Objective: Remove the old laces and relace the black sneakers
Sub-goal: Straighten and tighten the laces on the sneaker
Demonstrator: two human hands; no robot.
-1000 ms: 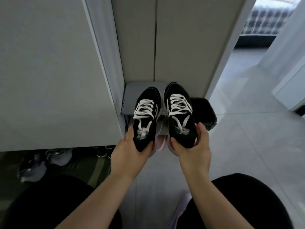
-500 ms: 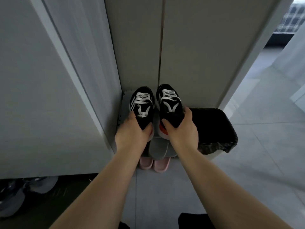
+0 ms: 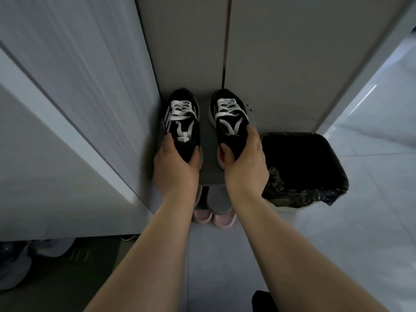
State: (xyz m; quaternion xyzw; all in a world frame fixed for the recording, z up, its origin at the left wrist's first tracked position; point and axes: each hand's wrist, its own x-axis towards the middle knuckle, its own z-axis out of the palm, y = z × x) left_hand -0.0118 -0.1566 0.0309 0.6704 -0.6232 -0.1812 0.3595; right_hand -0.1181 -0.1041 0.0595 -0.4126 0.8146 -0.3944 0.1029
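Two black sneakers with white laces sit on a grey shelf top [image 3: 208, 140], toes pointing away from me toward the wall panels. My left hand [image 3: 176, 167] grips the heel of the left sneaker [image 3: 182, 122], thumb on one side and fingers on the other. The heel of the right sneaker [image 3: 229, 118] is gripped by my right hand [image 3: 244, 165] in the same way. A gap of bare shelf separates the two shoes. The laces are threaded and tied on both.
A black-lined waste bin [image 3: 301, 167] stands right of the shelf. Grey and pink slippers [image 3: 213, 210] lie under the shelf's front edge. A white door or panel [image 3: 74, 113] closes the left side. More shoes [image 3: 13, 264] lie on the floor at lower left.
Both hands carried the sneakers forward and down onto the grey shelf and moved them apart. The camera leaned in closer to the wall.
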